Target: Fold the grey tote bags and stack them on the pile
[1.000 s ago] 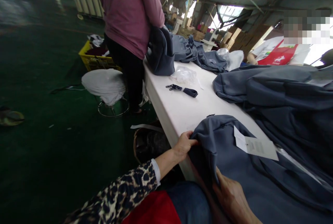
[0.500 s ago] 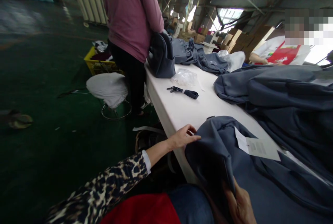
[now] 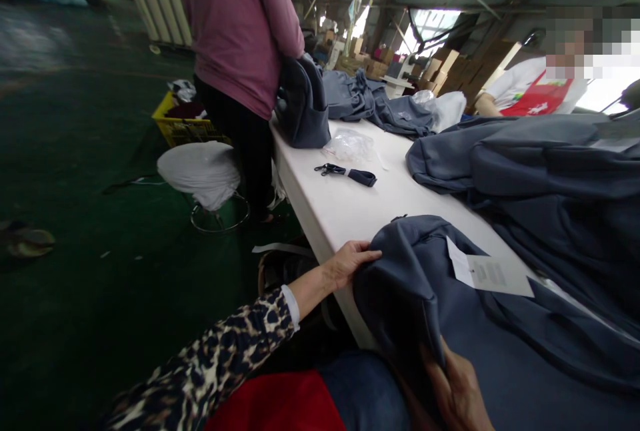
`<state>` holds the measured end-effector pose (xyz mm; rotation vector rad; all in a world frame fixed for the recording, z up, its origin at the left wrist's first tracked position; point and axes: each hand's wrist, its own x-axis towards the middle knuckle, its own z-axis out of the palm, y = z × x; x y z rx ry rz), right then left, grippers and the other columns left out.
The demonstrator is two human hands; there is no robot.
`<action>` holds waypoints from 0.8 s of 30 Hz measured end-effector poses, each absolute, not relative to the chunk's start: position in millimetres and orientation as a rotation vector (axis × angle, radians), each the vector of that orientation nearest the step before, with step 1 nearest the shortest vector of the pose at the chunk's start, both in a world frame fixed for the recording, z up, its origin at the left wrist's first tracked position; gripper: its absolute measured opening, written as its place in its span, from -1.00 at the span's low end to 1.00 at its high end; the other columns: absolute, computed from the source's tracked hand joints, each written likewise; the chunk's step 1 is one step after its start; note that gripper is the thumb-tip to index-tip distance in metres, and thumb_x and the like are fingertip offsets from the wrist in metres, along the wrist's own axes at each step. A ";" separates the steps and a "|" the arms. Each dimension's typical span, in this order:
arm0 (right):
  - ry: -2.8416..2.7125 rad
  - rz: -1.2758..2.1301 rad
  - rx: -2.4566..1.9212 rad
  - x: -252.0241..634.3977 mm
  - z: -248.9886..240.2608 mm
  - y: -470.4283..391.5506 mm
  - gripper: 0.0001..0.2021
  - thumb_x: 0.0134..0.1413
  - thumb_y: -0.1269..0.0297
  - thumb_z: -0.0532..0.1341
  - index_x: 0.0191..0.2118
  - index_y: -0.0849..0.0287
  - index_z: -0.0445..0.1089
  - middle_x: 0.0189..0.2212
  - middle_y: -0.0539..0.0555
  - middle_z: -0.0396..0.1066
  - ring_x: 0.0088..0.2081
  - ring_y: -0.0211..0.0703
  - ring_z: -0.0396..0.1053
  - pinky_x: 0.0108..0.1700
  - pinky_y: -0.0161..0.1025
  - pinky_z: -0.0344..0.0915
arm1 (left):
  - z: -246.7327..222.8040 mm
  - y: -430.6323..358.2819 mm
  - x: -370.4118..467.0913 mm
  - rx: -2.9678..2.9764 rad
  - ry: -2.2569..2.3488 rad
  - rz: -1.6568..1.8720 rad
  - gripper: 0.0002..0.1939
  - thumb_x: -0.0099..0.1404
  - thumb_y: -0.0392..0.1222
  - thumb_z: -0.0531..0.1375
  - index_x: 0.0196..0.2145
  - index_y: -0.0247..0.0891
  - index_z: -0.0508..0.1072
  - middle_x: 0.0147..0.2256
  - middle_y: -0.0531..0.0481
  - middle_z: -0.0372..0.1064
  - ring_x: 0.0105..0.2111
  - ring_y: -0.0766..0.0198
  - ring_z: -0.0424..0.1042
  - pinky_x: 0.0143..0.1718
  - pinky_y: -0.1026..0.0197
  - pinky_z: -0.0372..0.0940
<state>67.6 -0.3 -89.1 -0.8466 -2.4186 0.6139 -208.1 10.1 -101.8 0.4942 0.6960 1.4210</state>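
A dark blue-grey bag [image 3: 465, 331] lies at the table's near edge, with white paper tags [image 3: 487, 273] on its upper face. My left hand [image 3: 346, 264] is closed at the bag's far left corner, its thumb and fingers against the fabric. Lower down, my right hand [image 3: 457, 384] grips the bag's near edge, with some fingers hidden inside the fold. Beyond my left hand, a folded dark strap [image 3: 353, 175] with metal clips lies on the table.
The white table [image 3: 320, 207] runs away from me. More blue-grey bags [image 3: 545, 171] pile up on the right. A clear plastic bag [image 3: 350, 144] lies past the strap. One person [image 3: 235, 24] stands at the left side near a covered stool [image 3: 200, 171]; another [image 3: 540, 94] is across the table.
My left fingers have come together on the bag's corner, where they were more spread before. My right hand keeps its hold. The whole view has shifted slightly.
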 end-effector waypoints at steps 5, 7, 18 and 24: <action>-2.414 0.612 -0.951 75.0 -92.8 -2.3 -0.61 0.31 0.08 0.02 -0.05 0.16 0.51 -0.61 0.01 0.44 -0.59 -0.20 0.43 -0.52 -0.44 0.36 | -117.3 7.2 -203.7 0.367 0.674 1.554 -0.59 -0.02 -0.05 0.49 -0.27 -0.37 0.59 -0.37 -0.06 0.55 -0.44 0.33 0.47 -0.25 0.26 0.34; -2.464 0.581 -0.866 71.0 -93.0 -2.3 -0.62 0.31 0.12 0.02 -0.04 0.17 0.51 -0.53 0.06 0.51 -0.53 -0.18 0.48 -0.45 -0.42 0.41 | -120.5 7.5 -205.6 0.379 0.716 1.540 -0.57 -0.01 0.01 0.47 -0.29 -0.38 0.58 -0.39 -0.07 0.54 -0.45 0.32 0.46 -0.26 0.25 0.34; -2.535 0.485 -0.694 58.7 -89.7 -1.5 -0.64 0.30 0.26 0.02 0.01 0.23 0.49 -0.41 0.10 0.58 -0.46 -0.19 0.54 -0.41 -0.42 0.42 | -111.2 -16.7 -234.9 0.912 1.149 1.455 -0.51 0.10 -0.03 0.40 -0.04 -0.22 0.45 -0.14 -0.07 0.44 -0.19 0.22 0.42 -0.18 0.22 0.29; -2.477 0.440 -0.671 62.8 -96.2 -0.5 -0.66 0.30 0.22 0.05 -0.05 0.27 0.50 -0.50 0.10 0.54 -0.55 -0.20 0.49 -0.48 -0.41 0.39 | -99.3 -29.6 -232.2 1.335 1.402 1.445 -0.74 0.22 -0.08 0.30 -0.16 -0.20 0.48 -0.14 -0.08 0.35 -0.17 0.20 0.32 -0.12 0.19 0.25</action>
